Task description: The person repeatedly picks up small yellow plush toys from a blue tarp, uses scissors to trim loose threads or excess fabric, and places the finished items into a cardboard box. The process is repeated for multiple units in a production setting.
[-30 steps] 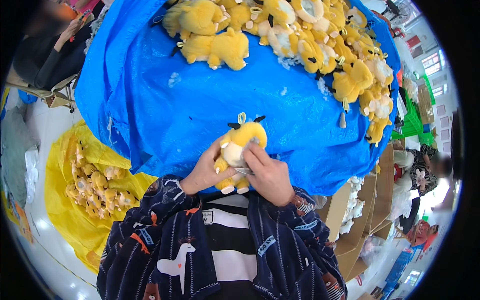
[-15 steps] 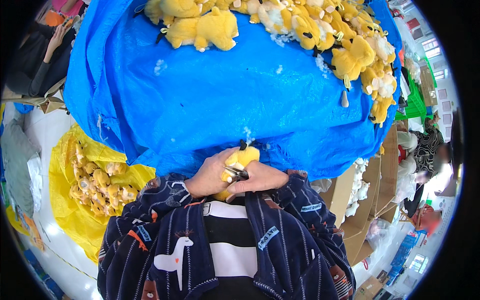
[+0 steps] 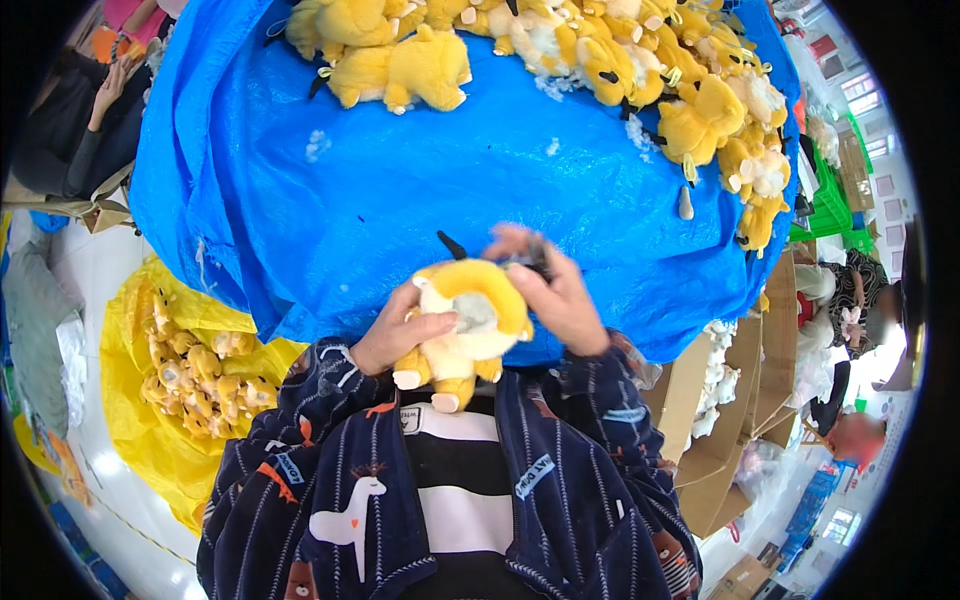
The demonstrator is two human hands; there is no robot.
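A yellow and cream plush toy (image 3: 458, 357) is in front of my chest, above the near edge of the blue sheet (image 3: 330, 230). My left hand (image 3: 395, 335) is closed on its left side, with the thumb across its front. A yellow band arches round a pale patch on the toy, and a thin black piece sticks up behind it. To the right of the toy, my right hand (image 3: 560, 300) is raised with its fingers curled round a small dark pair of scissors (image 3: 538, 258). Both the scissors and the fingertips are smeared by motion.
More yellow plush toys (image 3: 700, 120) are heaped along the sheet's far and right edges, among white fluff tufts. A yellow bag (image 3: 130, 400) with several small plush toys stands at the left. Cardboard boxes (image 3: 735, 400) stand right. Another person's hand (image 3: 108, 92) shows far left.
The toy, bunched between both hands before, now faces up in my left hand alone. My right hand has drawn away up and to the right, with the scissors.
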